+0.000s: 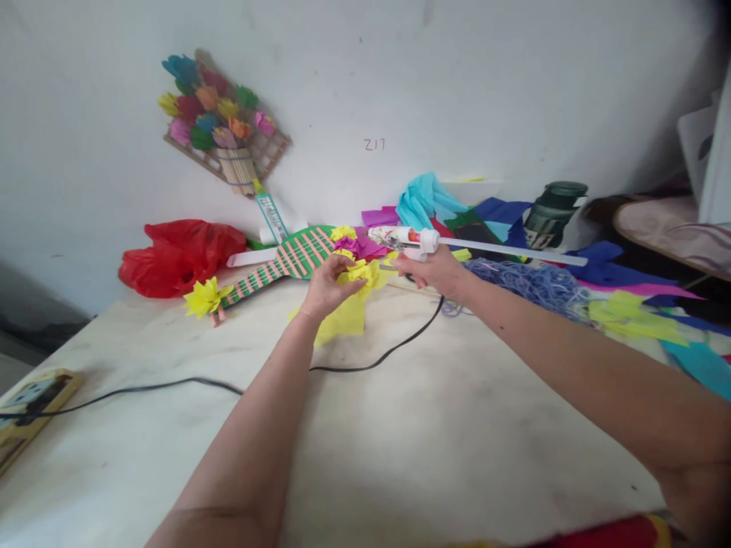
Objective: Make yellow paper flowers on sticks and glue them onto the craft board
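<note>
My left hand [330, 287] pinches crumpled yellow crepe paper [370, 274] between thumb and fingers, beside the body of a green, pink-striped lute-shaped craft piece [305, 253]. A flat yellow sheet [346, 318] lies under that hand. My right hand [434, 270] is closed round what looks like a white glue gun [427, 242]; its handle is mostly hidden by the fingers. From its rear a long pale glue stick [514, 250] points right. A black cord [394, 352] trails from below the right hand. Another yellow paper flower [206, 297] sits at the lute's neck end.
A red plastic bag [174, 257] lies at left, near a glue tube [270, 215]. Blue shredded strands [525, 283], coloured papers [431, 199] and a dark green jar [557, 213] crowd the right. A flower craft [220, 118] leans on the wall; a power strip [37, 403] is at left.
</note>
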Available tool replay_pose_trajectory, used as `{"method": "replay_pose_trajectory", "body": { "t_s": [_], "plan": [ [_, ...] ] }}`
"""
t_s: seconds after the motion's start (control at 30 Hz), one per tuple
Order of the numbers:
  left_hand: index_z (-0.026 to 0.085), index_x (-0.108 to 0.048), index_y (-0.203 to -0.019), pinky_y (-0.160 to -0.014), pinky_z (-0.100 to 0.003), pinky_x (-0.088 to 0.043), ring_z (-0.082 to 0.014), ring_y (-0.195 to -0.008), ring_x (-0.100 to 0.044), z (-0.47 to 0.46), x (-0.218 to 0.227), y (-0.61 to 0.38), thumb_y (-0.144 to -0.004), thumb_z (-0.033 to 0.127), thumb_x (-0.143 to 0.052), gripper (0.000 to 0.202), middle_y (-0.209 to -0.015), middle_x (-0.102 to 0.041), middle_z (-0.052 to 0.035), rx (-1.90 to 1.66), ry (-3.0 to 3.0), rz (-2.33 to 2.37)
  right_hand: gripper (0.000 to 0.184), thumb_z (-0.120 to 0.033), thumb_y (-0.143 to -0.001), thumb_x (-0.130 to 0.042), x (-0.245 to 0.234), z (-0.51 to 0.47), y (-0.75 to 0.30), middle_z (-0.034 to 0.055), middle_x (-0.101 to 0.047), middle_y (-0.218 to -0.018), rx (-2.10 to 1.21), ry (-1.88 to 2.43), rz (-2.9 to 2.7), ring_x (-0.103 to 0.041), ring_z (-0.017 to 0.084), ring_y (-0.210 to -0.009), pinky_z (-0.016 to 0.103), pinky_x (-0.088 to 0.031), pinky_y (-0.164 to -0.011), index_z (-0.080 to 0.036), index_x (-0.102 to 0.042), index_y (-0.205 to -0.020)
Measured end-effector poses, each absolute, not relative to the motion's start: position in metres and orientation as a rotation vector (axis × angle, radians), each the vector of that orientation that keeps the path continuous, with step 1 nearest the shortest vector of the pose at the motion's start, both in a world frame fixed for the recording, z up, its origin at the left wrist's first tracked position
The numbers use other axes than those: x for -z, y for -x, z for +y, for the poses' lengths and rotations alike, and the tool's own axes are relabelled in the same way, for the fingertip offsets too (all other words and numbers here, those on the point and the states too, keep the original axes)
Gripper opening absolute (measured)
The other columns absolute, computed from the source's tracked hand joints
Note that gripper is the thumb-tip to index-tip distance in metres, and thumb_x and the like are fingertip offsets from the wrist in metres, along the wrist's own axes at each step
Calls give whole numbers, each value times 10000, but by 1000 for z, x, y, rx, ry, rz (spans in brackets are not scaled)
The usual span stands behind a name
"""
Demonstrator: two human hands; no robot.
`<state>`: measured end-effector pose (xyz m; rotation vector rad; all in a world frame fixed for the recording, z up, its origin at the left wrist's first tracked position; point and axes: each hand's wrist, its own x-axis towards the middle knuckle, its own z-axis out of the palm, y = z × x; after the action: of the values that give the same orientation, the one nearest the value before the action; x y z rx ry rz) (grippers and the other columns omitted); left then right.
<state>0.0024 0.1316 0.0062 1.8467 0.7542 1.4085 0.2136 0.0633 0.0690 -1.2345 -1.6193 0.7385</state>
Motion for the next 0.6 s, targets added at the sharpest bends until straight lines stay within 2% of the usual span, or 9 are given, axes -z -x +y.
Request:
{"method": "replay_pose_trajectory", "body": {
  "t_s": [0.23, 0.4, 0.6],
  "plan": [
    [188, -559, -826, -715, -273, -495, -144, -786, -605, 133, -9, 3, -571, 341, -832, 405, -828, -600, -13, -1442, -1864, 781, 330, -457, -669, -739, -72, 67, -231, 13, -634, -597, -880, 1227, -1753, -401, 45, -359, 225, -380, -356, -156, -605, -680],
    [193, -549, -826, -712, -282, -505, -146, -788, -611, 130, -12, 2, -586, 321, -813, 379, -868, -609, -21, -1438, -1855, 781, 330, -442, -664, -749, -70, 72, -238, 8, -636, -578, -957, 1225, -1785, -396, 44, -340, 215, -364, -333, -147, -640, -765],
    [192, -550, -821, -730, -297, -509, -157, -805, -621, 128, -15, 0, -576, 315, -811, 378, -882, -615, -30, -1429, -1866, 803, 337, -449, -653, -752, -66, 76, -244, 14, -638, -567, -978, 1234, -1794, -395, 40, -332, 204, -331, -317, -139, -628, -699]
  ]
}}
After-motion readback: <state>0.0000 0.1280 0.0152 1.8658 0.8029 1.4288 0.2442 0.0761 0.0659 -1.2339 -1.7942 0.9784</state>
